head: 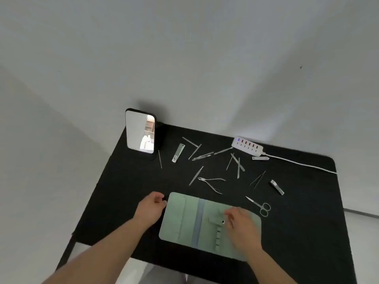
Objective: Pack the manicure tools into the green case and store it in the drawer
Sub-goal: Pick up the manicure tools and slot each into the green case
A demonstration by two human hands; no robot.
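Green case [190, 218] is laid open and flat on the black worktop [114, 181], near the front edge, inner side up; a grey spine strip and a row of slots are seen inside. A small dark snap is visible on the right half.

Left hand [150, 208] is placed at the case's left edge, fingers curled at that edge; whether the edge is actually pinched cannot be told. Right hand [242, 226] is held over the case's right half, fingers loosely bent, nothing gripped.

Tools are scattered behind the case, none packed:
- scissors [259, 206] just beside the case's right far corner
- cuticle nippers [211, 183] just behind the case
- large nail clipper [178, 153] near the mirror [139, 132]
- small nail clipper [277, 187] at right, well apart from the case
- tweezers [257, 179] between nippers and small clipper
- several thin files and pushers, some crossed over each other, in the middle; exact types cannot be told

Mirror is stood upright at the far left corner. White power strip [247, 145] is set at the far right, cable run off to the right edge.
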